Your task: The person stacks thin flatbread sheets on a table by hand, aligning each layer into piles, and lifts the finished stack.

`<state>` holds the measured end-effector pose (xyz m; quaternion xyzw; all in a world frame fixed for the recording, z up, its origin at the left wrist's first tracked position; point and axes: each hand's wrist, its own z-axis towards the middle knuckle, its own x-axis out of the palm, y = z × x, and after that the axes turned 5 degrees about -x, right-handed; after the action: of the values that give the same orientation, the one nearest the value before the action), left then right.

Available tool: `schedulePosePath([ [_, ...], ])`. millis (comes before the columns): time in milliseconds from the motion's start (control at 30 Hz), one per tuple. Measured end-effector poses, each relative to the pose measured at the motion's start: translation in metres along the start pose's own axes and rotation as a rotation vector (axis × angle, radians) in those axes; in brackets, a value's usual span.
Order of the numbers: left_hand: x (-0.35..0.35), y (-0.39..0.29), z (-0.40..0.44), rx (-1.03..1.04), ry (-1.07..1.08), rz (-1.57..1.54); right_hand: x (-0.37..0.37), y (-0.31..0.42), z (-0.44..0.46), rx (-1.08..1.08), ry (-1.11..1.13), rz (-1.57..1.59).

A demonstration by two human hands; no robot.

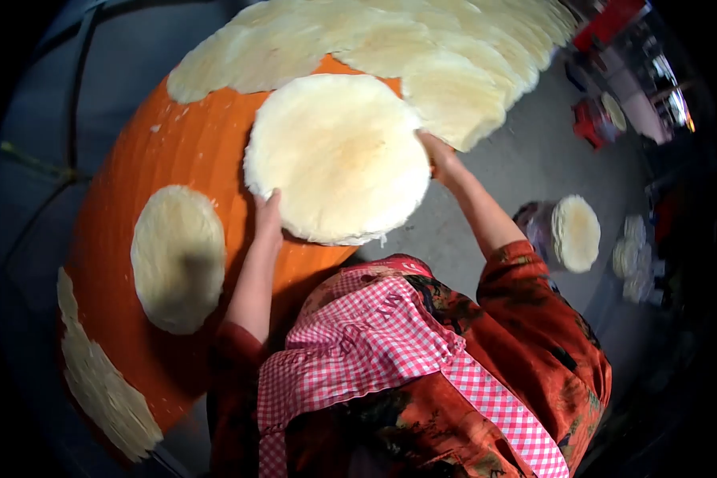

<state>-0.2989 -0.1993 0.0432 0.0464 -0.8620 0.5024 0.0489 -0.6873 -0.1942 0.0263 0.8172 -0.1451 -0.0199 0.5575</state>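
Observation:
A thick stack of round, pale flatbreads (pixel 338 155) is held up over the orange table (pixel 167 151). My left hand (pixel 268 213) grips its lower left edge, with the thumb on top and the fingers hidden beneath. At its right edge my right hand (pixel 440 158) holds on, its fingers partly under the stack. To the left, a single flatbread (pixel 179 255) lies flat on the table, partly in shadow.
Overlapping flatbreads (pixel 454 48) cover the table's far side, and more flatbreads (pixel 107 374) line its near left edge. Right of me, a round stack (pixel 575 233) stands above the grey floor. A red stool (pixel 589 123) with another stack is farther back.

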Motion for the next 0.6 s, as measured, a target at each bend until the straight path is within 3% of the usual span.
schedulePosePath([
  [67,-0.002,0.015,0.013,0.136,-0.017,0.025,0.000,0.025,-0.006,-0.111,-0.238,-0.313],
  [133,-0.007,0.022,0.014,0.156,-0.102,0.097,0.016,0.040,-0.004,-0.689,-0.471,-0.940],
  [233,-0.025,0.036,-0.001,0.283,-0.283,0.240,0.129,0.097,-0.081,-1.049,-0.051,-0.928],
  [300,-0.053,0.039,-0.033,0.438,-0.207,0.159,0.197,0.096,-0.117,-1.029,0.256,-0.854],
  [367,-0.097,0.057,-0.070,0.447,-0.229,0.064,0.262,0.067,-0.135,-0.995,0.498,-0.844],
  [400,-0.125,0.058,-0.099,0.431,-0.305,0.124,0.298,0.054,-0.144,-0.910,0.645,-0.782],
  [433,-0.159,0.079,-0.108,0.410,-0.426,-0.023,0.329,0.028,-0.143,-0.929,0.749,-0.844],
  [467,-0.195,0.082,-0.123,0.558,-0.631,0.015,0.362,0.002,-0.144,-1.047,0.836,-0.832],
  [500,-0.234,0.085,-0.134,0.621,-0.837,0.054,0.396,-0.008,-0.155,-0.989,0.957,-0.805],
  [567,-0.315,0.103,-0.146,0.611,-0.999,-0.150,0.455,-0.057,-0.156,-0.974,1.125,-0.839],
  [600,-0.340,0.100,-0.151,0.534,-1.013,-0.236,0.482,-0.080,-0.160,-1.064,1.083,-0.883],
])
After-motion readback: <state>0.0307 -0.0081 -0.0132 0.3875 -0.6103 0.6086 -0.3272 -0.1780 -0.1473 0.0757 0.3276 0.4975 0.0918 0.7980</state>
